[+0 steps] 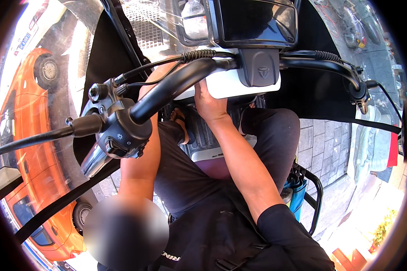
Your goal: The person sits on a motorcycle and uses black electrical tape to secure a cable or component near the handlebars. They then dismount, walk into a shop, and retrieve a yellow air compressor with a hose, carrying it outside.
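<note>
My right hand (pixel 211 104) reaches up to the underside of a white panel (pixel 244 85) on the scooter's steering column. Its fingers are hidden behind the panel's lower edge. My left arm passes behind the black handlebar (pixel 174 88), and what shows of my left hand (pixel 163 71) lies beyond the bar, near the cables (pixel 160 65). Its fingers are out of sight. A dark display (pixel 256 22) stands above a grey cover (pixel 260 67) at the centre. The switch housing (pixel 124 131) and a chrome-coloured lever part are on the left end of the bar.
Black fabric shields (pixel 321 90) flank the front. An orange car (pixel 45 171) is close by on the left. Grey paving (pixel 321 144) and a black tubular frame (pixel 319 194) lie to the right. Between my knees is a ribbed footboard (pixel 208 131).
</note>
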`<action>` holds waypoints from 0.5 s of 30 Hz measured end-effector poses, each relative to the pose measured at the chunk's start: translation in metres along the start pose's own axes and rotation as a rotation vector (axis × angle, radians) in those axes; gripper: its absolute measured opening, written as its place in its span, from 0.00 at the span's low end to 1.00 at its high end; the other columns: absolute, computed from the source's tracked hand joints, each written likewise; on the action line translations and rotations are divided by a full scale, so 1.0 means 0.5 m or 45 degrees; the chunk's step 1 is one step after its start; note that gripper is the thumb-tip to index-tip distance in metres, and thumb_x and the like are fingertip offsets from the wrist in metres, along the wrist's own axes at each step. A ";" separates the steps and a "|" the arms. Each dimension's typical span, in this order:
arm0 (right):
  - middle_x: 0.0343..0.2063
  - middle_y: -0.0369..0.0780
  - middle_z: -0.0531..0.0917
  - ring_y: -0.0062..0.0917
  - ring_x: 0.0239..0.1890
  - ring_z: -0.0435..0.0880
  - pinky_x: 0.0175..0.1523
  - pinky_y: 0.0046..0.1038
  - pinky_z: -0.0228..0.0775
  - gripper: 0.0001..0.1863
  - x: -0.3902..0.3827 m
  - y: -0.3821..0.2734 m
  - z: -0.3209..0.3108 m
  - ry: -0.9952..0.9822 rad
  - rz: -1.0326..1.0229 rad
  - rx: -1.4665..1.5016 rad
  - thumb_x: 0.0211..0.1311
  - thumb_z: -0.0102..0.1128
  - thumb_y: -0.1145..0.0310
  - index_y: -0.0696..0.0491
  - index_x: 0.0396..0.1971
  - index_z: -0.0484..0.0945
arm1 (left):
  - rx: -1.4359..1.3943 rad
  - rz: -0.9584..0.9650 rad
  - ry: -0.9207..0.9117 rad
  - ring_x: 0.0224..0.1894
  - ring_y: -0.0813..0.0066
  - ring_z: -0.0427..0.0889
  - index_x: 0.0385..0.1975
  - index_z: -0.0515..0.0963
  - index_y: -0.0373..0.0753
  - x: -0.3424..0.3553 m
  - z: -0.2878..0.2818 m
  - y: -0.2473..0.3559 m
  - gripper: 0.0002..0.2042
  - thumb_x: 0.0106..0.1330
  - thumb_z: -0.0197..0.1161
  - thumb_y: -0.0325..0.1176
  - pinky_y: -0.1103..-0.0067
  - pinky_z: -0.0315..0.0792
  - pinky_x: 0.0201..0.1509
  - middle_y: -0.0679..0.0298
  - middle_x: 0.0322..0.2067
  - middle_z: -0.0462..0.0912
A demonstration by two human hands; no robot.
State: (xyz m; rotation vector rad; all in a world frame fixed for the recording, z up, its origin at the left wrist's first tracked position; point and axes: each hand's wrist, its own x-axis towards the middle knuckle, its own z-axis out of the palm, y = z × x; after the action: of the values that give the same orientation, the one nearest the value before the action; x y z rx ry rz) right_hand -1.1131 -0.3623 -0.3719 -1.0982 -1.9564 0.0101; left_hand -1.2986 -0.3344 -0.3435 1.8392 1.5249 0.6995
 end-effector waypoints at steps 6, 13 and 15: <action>0.38 0.49 0.86 0.49 0.39 0.85 0.45 0.46 0.76 0.17 0.000 -0.002 -0.003 -0.037 0.035 0.008 0.62 0.67 0.75 0.57 0.51 0.80 | -0.202 0.014 0.017 0.22 0.83 0.75 0.43 0.83 0.41 -0.004 0.016 -0.035 0.12 0.74 0.55 0.39 0.80 0.65 0.23 0.68 0.25 0.82; 0.35 0.47 0.87 0.40 0.33 0.86 0.41 0.39 0.78 0.19 -0.049 -0.057 -0.042 -0.439 0.964 0.537 0.68 0.67 0.63 0.61 0.50 0.79 | -0.221 0.121 0.099 0.22 0.84 0.74 0.45 0.82 0.41 -0.017 0.011 -0.034 0.11 0.73 0.57 0.38 0.81 0.65 0.23 0.68 0.25 0.82; 0.36 0.44 0.86 0.34 0.36 0.85 0.44 0.35 0.77 0.20 -0.029 -0.047 -0.025 -0.336 1.099 0.880 0.69 0.68 0.61 0.62 0.49 0.79 | -0.278 0.121 0.085 0.23 0.83 0.75 0.46 0.83 0.40 -0.015 0.014 -0.027 0.11 0.72 0.59 0.38 0.81 0.66 0.25 0.68 0.26 0.82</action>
State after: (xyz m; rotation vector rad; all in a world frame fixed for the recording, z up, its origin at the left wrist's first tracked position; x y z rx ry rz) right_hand -1.1175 -0.3913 -0.3649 -1.3851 -1.3464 1.2410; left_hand -1.3033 -0.3410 -0.3581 1.7467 1.3507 0.9416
